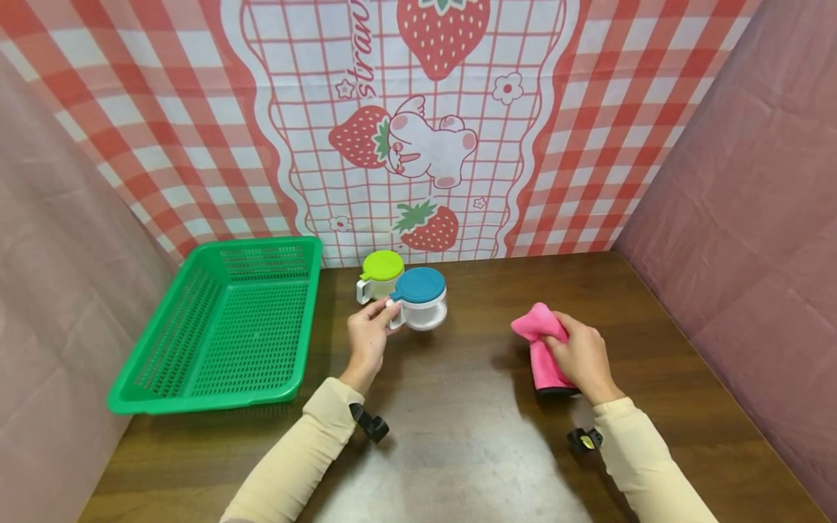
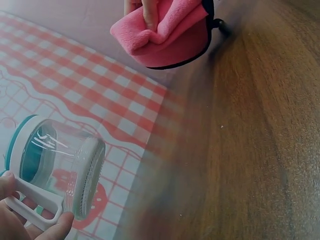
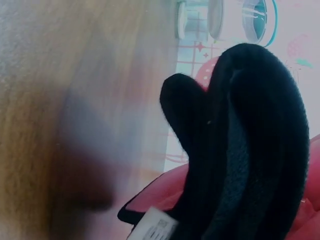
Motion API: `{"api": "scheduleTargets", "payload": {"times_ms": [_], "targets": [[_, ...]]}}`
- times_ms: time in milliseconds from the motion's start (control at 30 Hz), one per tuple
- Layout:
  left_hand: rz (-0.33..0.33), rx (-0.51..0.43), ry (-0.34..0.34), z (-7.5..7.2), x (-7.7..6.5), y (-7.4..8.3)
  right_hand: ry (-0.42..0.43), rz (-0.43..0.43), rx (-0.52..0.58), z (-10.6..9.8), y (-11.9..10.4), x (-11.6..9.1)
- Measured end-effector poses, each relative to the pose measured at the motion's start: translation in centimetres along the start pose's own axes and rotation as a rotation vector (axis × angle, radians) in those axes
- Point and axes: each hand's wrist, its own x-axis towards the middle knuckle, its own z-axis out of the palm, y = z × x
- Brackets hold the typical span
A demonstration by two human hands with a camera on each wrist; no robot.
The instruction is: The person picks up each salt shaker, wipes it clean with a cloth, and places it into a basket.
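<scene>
My left hand (image 1: 368, 337) grips the white handle of a clear jar (image 1: 421, 299) with a blue lid, held above the table. In the left wrist view, thumb and fingers wrap the handle (image 2: 35, 202) of this jar (image 2: 65, 160). Behind it stands a second jar (image 1: 382, 270) with a lime green lid, partly hidden by the blue-lidded one. Off to the right, my right hand (image 1: 580, 356) holds a bunched pink cloth (image 1: 546, 352) with black edging. The right wrist view shows the cloth's dark trim (image 3: 250, 140) and a white label (image 3: 154, 226) close up.
A green plastic basket (image 1: 304, 356) with slotted sides sits on the left of the brown wooden table (image 1: 451, 436). A red checked strawberry cloth (image 1: 575, 145) hangs along the back. Pink fabric walls (image 1: 732, 181) stand at both sides.
</scene>
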Motion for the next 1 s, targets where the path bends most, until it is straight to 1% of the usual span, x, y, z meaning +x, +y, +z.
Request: {"api": "scheduleTargets", "payload": {"times_ms": [267, 500, 633, 800, 1000], "targets": [[-0.012, 0.003, 0.006, 0.0, -0.1, 0.7, 0.023, -0.018, 0.036, 0.1, -0.6, 0.4], [-0.025, 0.012, 0.011, 0.0, -0.4, 1.3, 0.016, -0.029, 0.058, -0.1, -1.3, 0.6], [-0.029, 0.021, 0.01, 0.0, -0.4, 1.6, 0.027, -0.041, 0.073, -0.2, -1.6, 0.8], [-0.025, 0.041, 0.011, 0.1, -0.4, 1.8, 0.06, -0.053, 0.094, -0.1, -1.8, 0.9], [-0.005, 0.04, 0.011, 0.1, -0.5, 2.2, 0.1, -0.08, 0.104, 0.1, -2.0, 1.2]]}}
